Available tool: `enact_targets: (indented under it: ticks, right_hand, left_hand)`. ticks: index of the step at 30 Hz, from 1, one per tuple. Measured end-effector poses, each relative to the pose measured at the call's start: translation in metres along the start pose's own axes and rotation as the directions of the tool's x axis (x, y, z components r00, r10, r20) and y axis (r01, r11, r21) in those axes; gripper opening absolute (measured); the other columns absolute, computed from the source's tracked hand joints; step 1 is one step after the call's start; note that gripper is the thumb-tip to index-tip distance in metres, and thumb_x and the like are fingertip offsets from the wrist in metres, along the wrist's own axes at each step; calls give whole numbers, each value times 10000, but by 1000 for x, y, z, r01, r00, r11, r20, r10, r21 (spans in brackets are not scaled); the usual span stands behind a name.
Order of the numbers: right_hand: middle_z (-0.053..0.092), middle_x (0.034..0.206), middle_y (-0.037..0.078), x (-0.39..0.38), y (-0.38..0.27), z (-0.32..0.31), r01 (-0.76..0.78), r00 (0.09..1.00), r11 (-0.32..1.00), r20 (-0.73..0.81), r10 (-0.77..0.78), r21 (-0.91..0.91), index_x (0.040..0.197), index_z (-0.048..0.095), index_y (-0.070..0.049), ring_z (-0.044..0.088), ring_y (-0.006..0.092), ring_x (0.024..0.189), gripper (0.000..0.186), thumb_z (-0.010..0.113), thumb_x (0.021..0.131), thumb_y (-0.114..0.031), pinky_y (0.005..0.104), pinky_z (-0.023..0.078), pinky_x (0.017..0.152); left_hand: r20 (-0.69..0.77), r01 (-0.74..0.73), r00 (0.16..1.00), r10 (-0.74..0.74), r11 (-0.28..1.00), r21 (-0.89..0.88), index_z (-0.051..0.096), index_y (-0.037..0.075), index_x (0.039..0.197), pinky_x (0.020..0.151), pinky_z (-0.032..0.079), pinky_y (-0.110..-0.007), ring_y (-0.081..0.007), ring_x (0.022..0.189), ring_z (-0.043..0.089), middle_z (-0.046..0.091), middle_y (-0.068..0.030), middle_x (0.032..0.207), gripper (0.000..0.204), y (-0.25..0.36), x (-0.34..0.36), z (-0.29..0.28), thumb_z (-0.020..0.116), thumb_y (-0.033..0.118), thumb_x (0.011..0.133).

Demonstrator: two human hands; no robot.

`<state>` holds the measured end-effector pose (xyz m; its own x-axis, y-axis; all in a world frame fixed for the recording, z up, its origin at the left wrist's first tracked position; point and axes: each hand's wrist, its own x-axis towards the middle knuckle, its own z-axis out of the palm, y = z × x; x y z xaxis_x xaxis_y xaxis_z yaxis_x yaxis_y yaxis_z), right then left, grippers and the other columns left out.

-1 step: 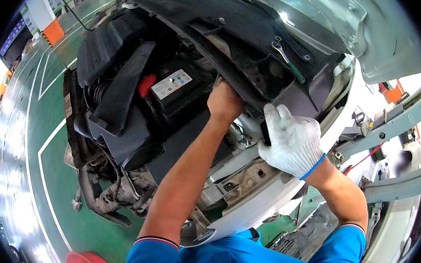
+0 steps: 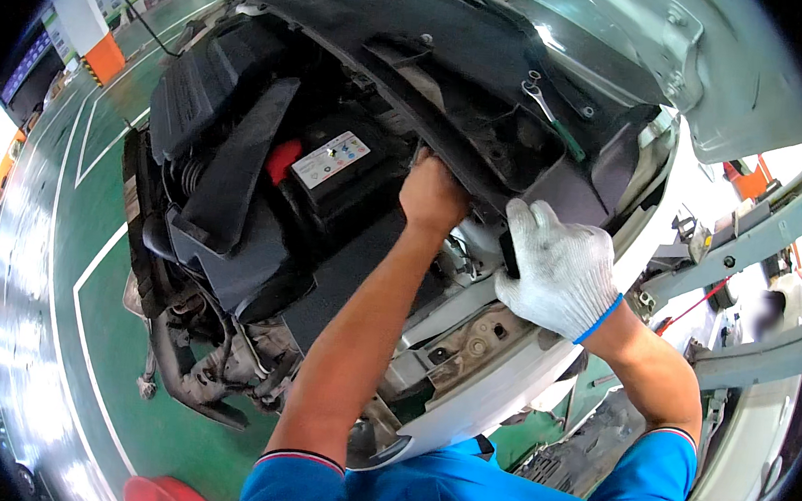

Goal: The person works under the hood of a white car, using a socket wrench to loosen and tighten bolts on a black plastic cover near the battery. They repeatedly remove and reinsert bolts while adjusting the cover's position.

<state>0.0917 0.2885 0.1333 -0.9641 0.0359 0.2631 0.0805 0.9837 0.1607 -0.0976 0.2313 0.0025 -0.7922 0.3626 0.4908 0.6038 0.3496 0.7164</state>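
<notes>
My bare left hand (image 2: 432,195) reaches in below the front edge of the black plastic cowl panel (image 2: 465,157), just right of the car battery (image 2: 332,174). Its fingers look curled, but their tips and whatever they hold are hidden. On my right hand (image 2: 560,268) is a white knitted glove with a blue cuff. That hand is closed around a short black piece (image 2: 510,253), mostly covered by the glove, beside the fender's inner edge. A wrench with a green handle (image 2: 556,121) lies on the cowl panel beyond my right hand.
The raised hood (image 2: 753,80) overhangs the far right. Black engine covers (image 2: 211,94) fill the bay's left side, near a red terminal cover (image 2: 283,160). The white fender (image 2: 494,390) runs below my forearms. Lift arms (image 2: 739,263) stand at right; a red object (image 2: 170,498) sits lower left.
</notes>
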Motion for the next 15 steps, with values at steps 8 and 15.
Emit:
enact_targets:
  ticks: [8, 15]
  right_hand:
    - [662, 956, 146, -1, 2, 5, -7, 1000, 1000, -8, 7, 20, 1271, 612, 13, 720, 327, 742, 644, 766, 735, -308, 457, 562, 630]
    - [676, 957, 153, 0, 0, 2, 20, 1000, 1000, -17, -20, -22, 1228, 593, 7, 730, 318, 691, 610, 777, 738, -306, 451, 571, 600]
  left_hand:
    - [132, 192, 973, -187, 981, -25, 723, 32, 1040, 830, 587, -514, -420, 1035, 720, 706, -215, 1235, 307, 9, 4, -9, 782, 244, 826]
    - [97, 238, 965, -244, 969, 70, 716, 22, 1079, 848, 587, -514, -435, 1014, 723, 728, -213, 1173, 339, 9, 2, 2, 780, 242, 828]
